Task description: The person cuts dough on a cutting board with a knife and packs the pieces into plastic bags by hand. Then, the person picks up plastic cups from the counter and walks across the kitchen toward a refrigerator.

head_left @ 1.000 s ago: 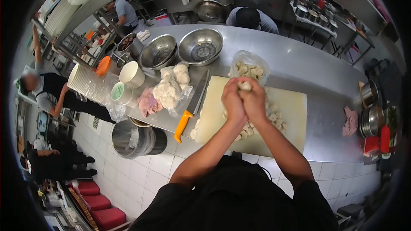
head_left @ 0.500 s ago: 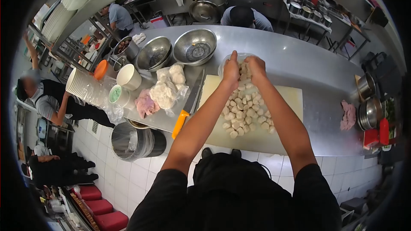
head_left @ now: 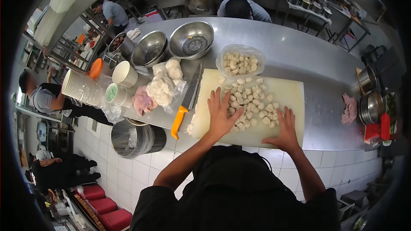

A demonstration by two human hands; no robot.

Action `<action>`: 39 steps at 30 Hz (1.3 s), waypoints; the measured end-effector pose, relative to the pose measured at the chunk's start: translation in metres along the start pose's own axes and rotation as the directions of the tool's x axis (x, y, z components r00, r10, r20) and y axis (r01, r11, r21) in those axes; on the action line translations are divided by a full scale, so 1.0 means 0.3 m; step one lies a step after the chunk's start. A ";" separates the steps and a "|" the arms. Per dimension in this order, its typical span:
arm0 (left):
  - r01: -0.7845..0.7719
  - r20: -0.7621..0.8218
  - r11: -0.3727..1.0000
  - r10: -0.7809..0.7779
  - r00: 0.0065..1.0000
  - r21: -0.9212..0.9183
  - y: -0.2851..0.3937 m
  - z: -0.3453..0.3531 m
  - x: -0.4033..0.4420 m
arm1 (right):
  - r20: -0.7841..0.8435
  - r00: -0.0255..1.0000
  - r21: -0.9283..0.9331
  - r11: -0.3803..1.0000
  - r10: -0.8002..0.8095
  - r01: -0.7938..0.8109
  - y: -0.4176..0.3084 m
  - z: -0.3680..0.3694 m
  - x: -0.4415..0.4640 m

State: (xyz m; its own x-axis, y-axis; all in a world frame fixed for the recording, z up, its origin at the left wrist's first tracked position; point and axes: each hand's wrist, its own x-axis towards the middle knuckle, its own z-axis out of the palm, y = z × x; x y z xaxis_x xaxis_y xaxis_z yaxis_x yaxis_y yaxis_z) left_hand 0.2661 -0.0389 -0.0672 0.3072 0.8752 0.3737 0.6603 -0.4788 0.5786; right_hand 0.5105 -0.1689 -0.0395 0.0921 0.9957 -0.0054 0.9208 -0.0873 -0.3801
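Many pale, ball-like pieces [head_left: 249,102] lie over the middle of a cream cutting board [head_left: 292,92]. My left hand [head_left: 220,115], fingers spread, is at the left side of the pieces, its thumb close to them. At their lower right is my right hand [head_left: 284,130], also spread and holding nothing, over the board. Behind the board stands a clear plastic container [head_left: 241,60] with more of the pale pieces in it. A knife with an orange handle [head_left: 179,122] lies to the left of the board.
Bagged white food [head_left: 162,86] and pink food [head_left: 143,100] lie left of the knife. Two steel bowls [head_left: 191,39] stand behind. A lined bin [head_left: 138,139] is on the floor. Pink cloth-like material [head_left: 349,108] lies at the right. Several people are around the kitchen.
Both hands have come down from the container toward me and moved apart, from cupped together to spread open. The container and the pieces inside now show fully.
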 end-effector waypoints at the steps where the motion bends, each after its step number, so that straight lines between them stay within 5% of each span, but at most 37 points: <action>1: 0.000 0.014 1.000 0.000 1.000 0.008 0.017 0.035 -0.008 | -0.019 1.000 -0.015 1.000 -0.005 0.005 0.003 0.008 0.008; 12: -0.056 -0.108 0.998 0.059 0.992 0.026 0.128 0.198 0.024 | -0.159 0.955 0.136 0.953 -0.250 0.272 0.014 0.129 0.257; 18: -0.108 -0.216 0.982 0.073 0.974 -0.156 0.222 0.292 0.042 | -0.325 0.939 0.378 0.895 -0.114 0.239 0.024 0.190 0.296; 21: -0.155 -0.268 0.952 0.082 0.960 -0.264 0.289 0.342 0.120 | -0.457 0.883 0.649 0.720 0.108 0.248 0.051 0.205 0.318; 25: -0.145 -0.212 0.914 0.067 0.975 -0.378 0.339 0.388 0.185 | -0.290 0.870 0.932 0.325 0.399 0.161 0.082 0.235 0.340; 30: -0.014 -0.144 0.822 -0.083 0.986 -0.570 0.412 0.462 0.208 | -0.009 0.809 0.949 -0.250 0.588 0.192 0.050 0.159 0.351; 39: -0.015 -0.307 0.763 -0.241 0.921 -0.646 0.427 0.255 0.345 | 0.023 0.906 0.905 -0.394 0.424 0.161 -0.107 0.016 0.490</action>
State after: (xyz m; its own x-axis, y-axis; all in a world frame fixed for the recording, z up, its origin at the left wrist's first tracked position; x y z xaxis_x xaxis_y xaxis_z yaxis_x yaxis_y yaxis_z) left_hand 0.4349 -0.0045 -0.0099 -0.0864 0.9001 0.4269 0.0562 -0.4234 0.9042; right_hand 0.4927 -0.0195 -0.0325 0.4648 0.8654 -0.1874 -0.6907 0.2219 -0.6883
